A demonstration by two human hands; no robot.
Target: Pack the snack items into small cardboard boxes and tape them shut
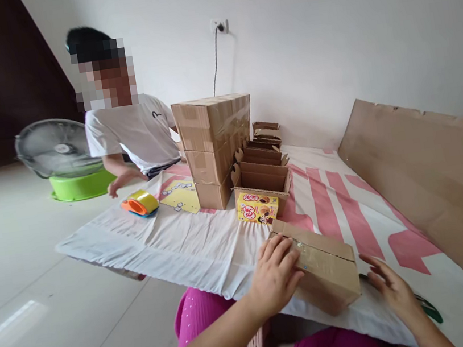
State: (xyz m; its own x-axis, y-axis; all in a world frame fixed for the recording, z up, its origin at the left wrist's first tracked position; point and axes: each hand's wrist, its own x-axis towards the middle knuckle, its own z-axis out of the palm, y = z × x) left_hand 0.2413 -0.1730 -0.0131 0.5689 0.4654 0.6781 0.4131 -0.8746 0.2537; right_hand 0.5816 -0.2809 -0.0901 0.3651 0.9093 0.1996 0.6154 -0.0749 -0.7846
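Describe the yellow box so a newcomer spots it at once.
Find the tall stack of brown cartons on the cloth. Right of it runs a row of open cartons; the yellow box sits in front of the nearest one. Red lettering and food pictures set it apart from its plain brown neighbours.

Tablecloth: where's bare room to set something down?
Two patches of tablecloth: near edge, between yellow tape roll and yellow snack box; striped stretch between open cartons and large cardboard piece, beyond the closed carton.

Crowded: carton stack close against open cartons; front right, left hand on closed carton, right hand by its end.
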